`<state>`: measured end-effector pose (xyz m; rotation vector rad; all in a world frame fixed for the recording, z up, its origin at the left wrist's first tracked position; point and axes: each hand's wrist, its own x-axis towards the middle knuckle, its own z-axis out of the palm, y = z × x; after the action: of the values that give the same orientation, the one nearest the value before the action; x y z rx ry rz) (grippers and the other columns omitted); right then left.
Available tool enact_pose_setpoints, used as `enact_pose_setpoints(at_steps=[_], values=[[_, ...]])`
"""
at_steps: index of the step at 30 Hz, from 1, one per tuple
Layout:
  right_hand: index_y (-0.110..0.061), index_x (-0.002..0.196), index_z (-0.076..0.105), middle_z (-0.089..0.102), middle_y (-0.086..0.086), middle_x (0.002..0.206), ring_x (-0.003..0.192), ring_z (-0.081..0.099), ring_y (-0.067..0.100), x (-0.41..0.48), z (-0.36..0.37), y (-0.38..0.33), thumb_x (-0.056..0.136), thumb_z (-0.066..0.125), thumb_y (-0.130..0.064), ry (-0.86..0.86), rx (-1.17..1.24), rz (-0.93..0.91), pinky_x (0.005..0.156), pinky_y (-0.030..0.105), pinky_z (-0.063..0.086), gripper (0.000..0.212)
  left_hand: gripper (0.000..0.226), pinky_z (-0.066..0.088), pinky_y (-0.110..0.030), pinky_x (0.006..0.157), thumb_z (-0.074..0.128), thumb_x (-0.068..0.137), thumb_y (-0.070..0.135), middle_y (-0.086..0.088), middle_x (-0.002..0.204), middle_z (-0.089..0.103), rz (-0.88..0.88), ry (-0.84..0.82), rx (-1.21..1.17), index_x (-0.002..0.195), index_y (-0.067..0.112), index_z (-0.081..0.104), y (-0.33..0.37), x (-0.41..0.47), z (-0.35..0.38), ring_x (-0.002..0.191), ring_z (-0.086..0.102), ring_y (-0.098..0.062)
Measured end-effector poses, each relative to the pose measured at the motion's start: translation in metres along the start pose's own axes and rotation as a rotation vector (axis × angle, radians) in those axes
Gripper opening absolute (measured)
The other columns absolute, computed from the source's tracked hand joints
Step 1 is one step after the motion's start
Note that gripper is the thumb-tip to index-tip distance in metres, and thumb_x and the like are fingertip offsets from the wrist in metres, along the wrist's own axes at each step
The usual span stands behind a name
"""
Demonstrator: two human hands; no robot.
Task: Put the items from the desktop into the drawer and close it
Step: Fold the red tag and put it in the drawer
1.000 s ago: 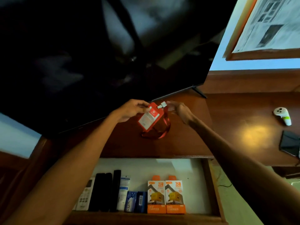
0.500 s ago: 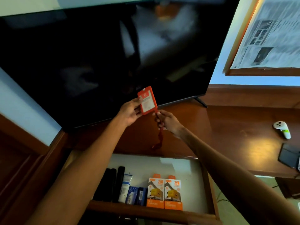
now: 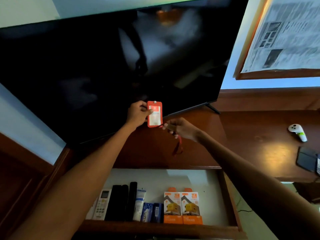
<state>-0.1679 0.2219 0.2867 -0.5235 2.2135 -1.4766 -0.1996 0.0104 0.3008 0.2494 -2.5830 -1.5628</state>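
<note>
The left hand [image 3: 138, 113] was closed in a pinch on the left edge of the red badge holder [image 3: 154, 114], thumb across its front face, holding it upright above the desk [image 3: 259, 135] and in front of the lower edge of the television [image 3: 103, 66]. The right hand [image 3: 180, 128] was curled, its fingers [image 3: 167, 127] gripping the red lanyard [image 3: 179, 146] just below the holder's bottom edge. The rest of the lanyard hung from that hand in a loose loop, its lower end close to the desk surface; contact with the surface could not be confirmed.

The drawer [image 3: 228, 196] stood open below the front edge of the desk. Along its near wall, from left to right, lay a white remote control [image 3: 102, 203], two black remotes [image 3: 119, 201] side by side, a third narrow black item [image 3: 132, 200], a white tube [image 3: 140, 203], two small blue packs [image 3: 152, 212], and two orange charger boxes [image 3: 182, 207] touching each other. The rear and right portions of the drawer floor were bare.

Both forearms extended over the open drawer toward the held item. On the right part of the desk, well apart from the hands, lay a white controller [image 3: 297, 132] and a dark flat object [image 3: 306, 160] near the frame edge. A framed newspaper [image 3: 285, 35] hung on the wall at upper right.
</note>
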Motion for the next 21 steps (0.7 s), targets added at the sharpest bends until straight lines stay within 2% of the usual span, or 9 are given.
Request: enact_pose_setpoints(at_steps=[4, 7, 9, 12, 15, 18, 19, 21], values=[[-0.016, 0.080, 0.065, 0.055, -0.001, 0.071, 0.061, 0.049, 0.014, 0.010, -0.021, -0.012, 0.095, 0.056, -0.034, -0.008, -0.180, -0.048, 0.060, 0.029, 0.043, 0.025, 0.021, 0.062, -0.040, 0.063, 0.076, 0.082, 0.010, -0.010, 0.090, 0.071, 0.076, -0.158, 0.095, 0.101, 0.007, 0.068, 0.001, -0.005, -0.001, 0.083, 0.072, -0.024], [-0.024, 0.083, 0.065, 0.058, -0.001, 0.078, 0.070, 0.054, 0.015, 0.014, -0.038, -0.017, 0.093, 0.056, -0.041, -0.031, -0.246, -0.064, 0.066, 0.030, 0.046, 0.022, 0.031, 0.057, -0.027, 0.061, 0.075, 0.083, 0.016, -0.005, 0.099, 0.071, 0.051, -0.264, 0.131, 0.113, 0.010, 0.068, -0.001, -0.006, -0.007, 0.087, 0.070, -0.016], [-0.030, 0.083, 0.065, 0.060, -0.004, 0.082, 0.075, 0.056, 0.012, 0.013, -0.047, -0.026, 0.092, 0.056, -0.044, 0.024, -0.219, -0.057, 0.071, 0.031, 0.047, 0.019, 0.037, 0.054, -0.024, 0.066, 0.074, 0.084, 0.018, -0.001, 0.104, 0.070, 0.007, -0.364, 0.141, 0.121, 0.014, 0.065, -0.003, -0.006, -0.014, 0.092, 0.068, -0.012], [-0.023, 0.084, 0.066, 0.060, -0.007, 0.078, 0.070, 0.055, 0.004, 0.014, -0.056, -0.033, 0.093, 0.056, -0.040, 0.159, -0.173, -0.080, 0.068, 0.025, 0.046, 0.022, 0.043, 0.053, -0.030, 0.078, 0.072, 0.085, 0.020, 0.004, 0.108, 0.069, -0.106, -0.492, 0.067, 0.127, 0.018, 0.062, -0.001, -0.006, -0.024, 0.101, 0.065, -0.012], [-0.014, 0.093, 0.066, 0.063, 0.001, 0.084, 0.069, 0.059, 0.009, 0.018, -0.055, -0.024, 0.092, 0.057, -0.040, 0.257, -0.125, -0.119, 0.060, 0.022, 0.050, 0.028, 0.043, 0.052, -0.040, 0.091, 0.071, 0.086, 0.022, 0.001, 0.113, 0.069, -0.193, -0.595, -0.071, 0.128, 0.020, 0.061, 0.003, -0.003, -0.032, 0.108, 0.064, -0.017], [-0.017, 0.092, 0.066, 0.067, 0.011, 0.093, 0.078, 0.065, 0.029, 0.023, -0.044, -0.010, 0.092, 0.057, -0.043, 0.322, -0.081, -0.117, 0.070, 0.040, 0.056, 0.027, 0.039, 0.051, -0.045, 0.095, 0.069, 0.088, 0.022, -0.005, 0.121, 0.067, -0.220, -0.693, -0.143, 0.126, 0.021, 0.062, 0.005, 0.000, -0.036, 0.113, 0.063, -0.021], [-0.018, 0.090, 0.066, 0.066, 0.013, 0.091, 0.074, 0.065, 0.032, 0.023, -0.039, -0.008, 0.092, 0.057, -0.044, 0.339, -0.054, -0.114, 0.068, 0.043, 0.055, 0.027, 0.038, 0.051, -0.046, 0.097, 0.068, 0.088, 0.022, -0.006, 0.123, 0.067, -0.223, -0.715, -0.173, 0.126, 0.021, 0.062, 0.004, 0.001, -0.037, 0.115, 0.063, -0.023], [-0.021, 0.087, 0.065, 0.063, 0.014, 0.084, 0.066, 0.059, 0.026, 0.021, -0.029, -0.005, 0.091, 0.057, -0.048, 0.383, -0.013, -0.100, 0.062, 0.041, 0.052, 0.029, 0.038, 0.049, -0.048, 0.100, 0.066, 0.090, 0.023, -0.008, 0.127, 0.065, -0.224, -0.744, -0.247, 0.128, 0.021, 0.063, 0.002, 0.005, -0.038, 0.118, 0.061, -0.026]])
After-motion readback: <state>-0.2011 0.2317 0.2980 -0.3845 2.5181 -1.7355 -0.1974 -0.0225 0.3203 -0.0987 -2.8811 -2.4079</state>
